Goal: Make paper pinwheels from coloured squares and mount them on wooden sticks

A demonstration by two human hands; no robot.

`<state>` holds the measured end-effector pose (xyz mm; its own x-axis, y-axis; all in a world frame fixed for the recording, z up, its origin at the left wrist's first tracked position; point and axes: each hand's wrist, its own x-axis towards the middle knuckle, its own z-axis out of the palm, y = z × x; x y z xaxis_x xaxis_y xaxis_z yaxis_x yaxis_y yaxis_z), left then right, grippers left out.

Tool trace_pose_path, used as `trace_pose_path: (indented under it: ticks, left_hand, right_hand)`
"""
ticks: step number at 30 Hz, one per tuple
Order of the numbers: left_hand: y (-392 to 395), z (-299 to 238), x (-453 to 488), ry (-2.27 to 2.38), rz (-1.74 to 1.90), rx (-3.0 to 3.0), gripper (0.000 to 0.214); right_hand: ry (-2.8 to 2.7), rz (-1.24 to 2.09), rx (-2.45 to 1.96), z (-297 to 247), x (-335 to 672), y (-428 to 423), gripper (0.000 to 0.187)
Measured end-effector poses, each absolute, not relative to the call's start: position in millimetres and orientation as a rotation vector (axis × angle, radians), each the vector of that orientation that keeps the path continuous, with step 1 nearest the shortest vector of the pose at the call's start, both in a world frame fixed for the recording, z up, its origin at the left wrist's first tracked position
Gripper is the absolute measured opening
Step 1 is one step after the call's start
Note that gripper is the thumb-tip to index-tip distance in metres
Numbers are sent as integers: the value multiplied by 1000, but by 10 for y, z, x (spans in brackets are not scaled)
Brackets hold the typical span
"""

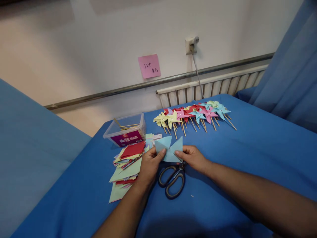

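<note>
Both my hands hold a light blue paper square (169,155) above the table. Slits run in from its corners, and its far edge parts into two raised points. My left hand (151,162) pinches the left side, thumb on top. At the right side, my right hand (192,158) grips it the same way. Just below the paper, dark-handled scissors (173,181) lie on the blue cloth, their blades mostly hidden. Left of my left hand is a stack of coloured paper squares (128,165) in green, red and yellow.
A clear plastic box (123,130) with wooden sticks stands behind the paper stack. Several finished paper pinwheels (190,114) on sticks lie along the table's back. The blue cloth (242,148) covers the table. A radiator (213,87) and a metal pipe (128,87) run along the wall.
</note>
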<state>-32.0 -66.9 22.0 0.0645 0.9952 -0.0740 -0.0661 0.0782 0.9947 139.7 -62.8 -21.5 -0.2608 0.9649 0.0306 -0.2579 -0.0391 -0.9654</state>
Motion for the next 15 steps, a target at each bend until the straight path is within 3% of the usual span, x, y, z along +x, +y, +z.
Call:
trace_pose_path:
  ticks: [9, 15]
  left_hand:
    - [-745, 278, -249, 946, 1143, 969, 33]
    - [-745, 294, -278, 1031, 1121, 945, 33]
  right_hand:
    - [-1280, 1636, -876, -187, 1450, -643, 54]
    - [-1233, 1670, -698, -168, 1458, -663, 45]
